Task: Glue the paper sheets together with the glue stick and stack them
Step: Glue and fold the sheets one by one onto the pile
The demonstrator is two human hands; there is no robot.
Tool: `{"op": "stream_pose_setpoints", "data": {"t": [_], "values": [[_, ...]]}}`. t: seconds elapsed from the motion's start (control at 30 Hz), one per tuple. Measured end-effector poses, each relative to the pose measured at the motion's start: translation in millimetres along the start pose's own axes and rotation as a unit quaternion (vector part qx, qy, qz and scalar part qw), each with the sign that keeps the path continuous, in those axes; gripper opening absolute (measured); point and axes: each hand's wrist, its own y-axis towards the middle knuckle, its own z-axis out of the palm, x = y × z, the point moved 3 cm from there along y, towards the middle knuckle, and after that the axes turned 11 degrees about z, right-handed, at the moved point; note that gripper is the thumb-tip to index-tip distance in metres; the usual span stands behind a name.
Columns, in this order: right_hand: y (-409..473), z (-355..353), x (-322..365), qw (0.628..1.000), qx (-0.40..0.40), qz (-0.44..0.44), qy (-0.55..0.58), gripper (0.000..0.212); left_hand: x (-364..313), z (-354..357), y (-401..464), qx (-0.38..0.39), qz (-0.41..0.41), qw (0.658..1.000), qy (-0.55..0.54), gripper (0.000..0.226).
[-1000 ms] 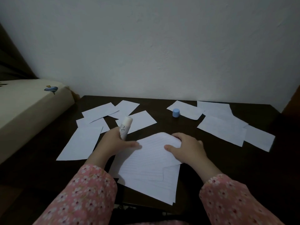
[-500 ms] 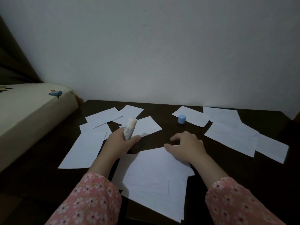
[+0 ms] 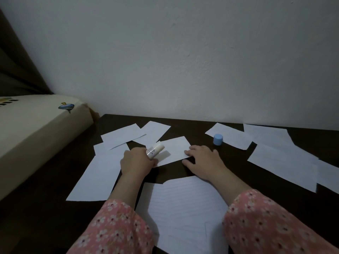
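My left hand (image 3: 136,163) grips an uncapped white glue stick (image 3: 155,149), its tip pointing up and to the right. My right hand (image 3: 202,158) lies with spread fingers on the right edge of a small white paper sheet (image 3: 173,150) in the middle of the dark table (image 3: 238,173). The left hand touches the same sheet at its left end. A stack of lined sheets (image 3: 185,213) lies near me between my forearms. The glue stick's blue cap (image 3: 218,139) stands upright to the right of the small sheet.
Several loose white sheets lie at the left (image 3: 97,176) and at the right (image 3: 282,162) of the table. A cream padded edge (image 3: 36,132) runs along the left side. A white wall (image 3: 183,61) stands right behind the table.
Both hands have left the lined stack and moved forward to the small sheet beyond it. The left hand still carries the glue stick. The stack now lies nearer to me.
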Motion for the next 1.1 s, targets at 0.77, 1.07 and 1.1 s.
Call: {"op": "stream_pose_setpoints", "data": {"t": [0.77,1.07,1.1], "values": [[-62.8,-3.6,-65.4,0.992,-0.056,0.022,0.108,0.040,-64.8,-8.0,-36.3,-0.067,0.089,0.980,-0.165,0.053],[-58.3,3.4,-72.1,0.993,-0.061,0.041,0.096,0.039,-81.8,6.5,-47.7,-0.015,0.079,0.872,-0.482,0.047],[-58.6,2.9,-72.0,0.992,-0.059,0.040,0.103,0.038,-84.2,6.3,-48.1,-0.021,0.092,0.857,-0.507,0.046]]}}
